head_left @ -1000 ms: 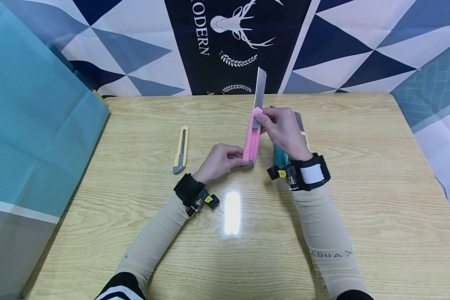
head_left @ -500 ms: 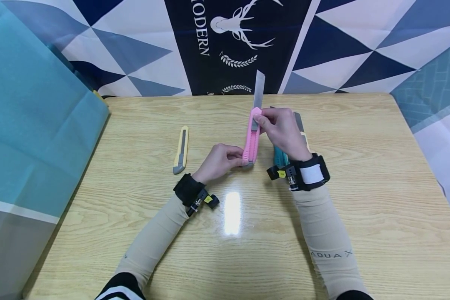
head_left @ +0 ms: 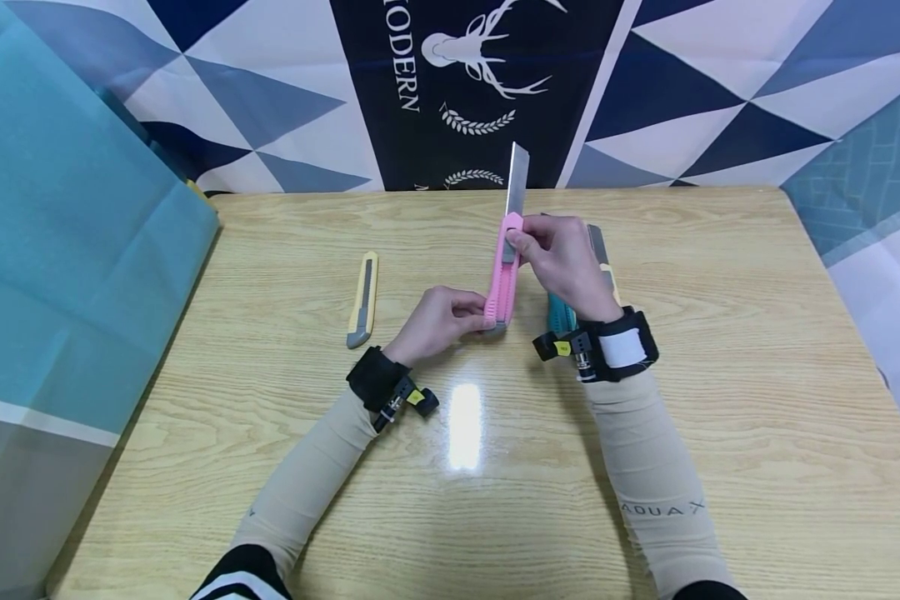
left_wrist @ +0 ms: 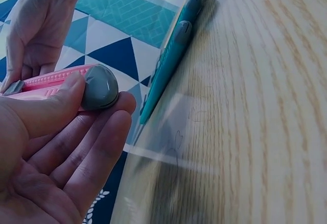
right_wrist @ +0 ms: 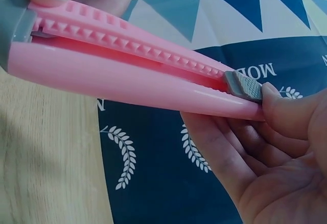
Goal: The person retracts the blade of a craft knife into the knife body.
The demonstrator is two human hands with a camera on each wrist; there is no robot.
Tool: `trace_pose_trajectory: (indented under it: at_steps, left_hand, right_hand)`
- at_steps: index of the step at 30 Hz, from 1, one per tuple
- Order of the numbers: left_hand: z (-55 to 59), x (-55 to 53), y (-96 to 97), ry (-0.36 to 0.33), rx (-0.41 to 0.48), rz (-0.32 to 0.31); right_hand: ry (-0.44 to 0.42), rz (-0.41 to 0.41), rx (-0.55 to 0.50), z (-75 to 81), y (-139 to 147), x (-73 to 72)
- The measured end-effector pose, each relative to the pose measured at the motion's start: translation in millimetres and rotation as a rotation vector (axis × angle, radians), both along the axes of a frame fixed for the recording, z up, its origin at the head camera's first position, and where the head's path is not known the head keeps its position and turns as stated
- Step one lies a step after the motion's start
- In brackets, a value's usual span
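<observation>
Centre frame: left hand (head_left: 437, 321) grips the pink utility knife (head_left: 502, 279) at its base — right hand (head_left: 562, 262) pinches its slider, blade (head_left: 517, 179) extended.

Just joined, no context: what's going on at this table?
A person holds a pink utility knife upright over the wooden table. The left hand grips its grey end cap, the right hand pinches the slider near the top. The blade is extended. A yellow knife lies to the left.

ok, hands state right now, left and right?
Left hand: pinching the pink utility knife at its grey end cap.
Right hand: gripping the knife's top, thumb on the slider.
</observation>
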State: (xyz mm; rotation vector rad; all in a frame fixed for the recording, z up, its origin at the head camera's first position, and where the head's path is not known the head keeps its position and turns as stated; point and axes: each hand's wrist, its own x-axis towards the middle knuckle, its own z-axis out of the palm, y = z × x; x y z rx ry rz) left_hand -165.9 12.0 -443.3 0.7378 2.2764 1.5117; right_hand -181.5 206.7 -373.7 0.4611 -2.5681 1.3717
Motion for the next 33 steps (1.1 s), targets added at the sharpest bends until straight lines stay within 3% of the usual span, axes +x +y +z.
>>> trace_pose_trajectory:
  at_steps: [17,26,33]
  left_hand:
    - [1.9,-0.5,-1.3,-0.126,0.099,-0.009]
    - [2.4,-1.4,-1.9,-0.138,0.083,0.014]
    - [1.6,-2.2,-3.6,-0.085,0.055,0.028]
  right_hand:
    - [-0.053,-0.025,0.02,2.3,-0.5,1.6]
    - [-0.076,-0.021,0.025,0.3,-1.8,-0.4]
    - [-0.081,-0.007,0.003,-2.2,-5.2,-1.2]
